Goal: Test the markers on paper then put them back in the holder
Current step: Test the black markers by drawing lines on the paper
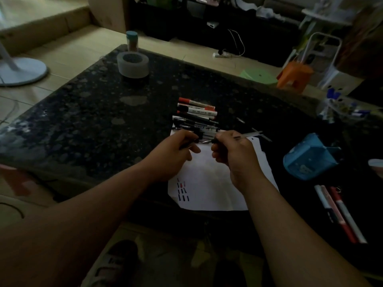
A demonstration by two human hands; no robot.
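Head view: left hand (178, 146) pinches a dark cap (187, 144), seemingly; right hand (232, 154) grips pen (209, 141), tip bare, above paper (207, 179). Markers (196, 114) at twelve o'clock, holder (308, 158) at three. Likely risk: hands misaligned, tip inks a finger.

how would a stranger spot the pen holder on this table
Start at the dark speckled table and find the white paper near its front edge. Right of the paper sits the holder, the only bright blue boxy thing there.

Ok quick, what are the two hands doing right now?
Left hand: closed on a dark piece, likely a pen cap.
Right hand: closed on a pen, tip bared.
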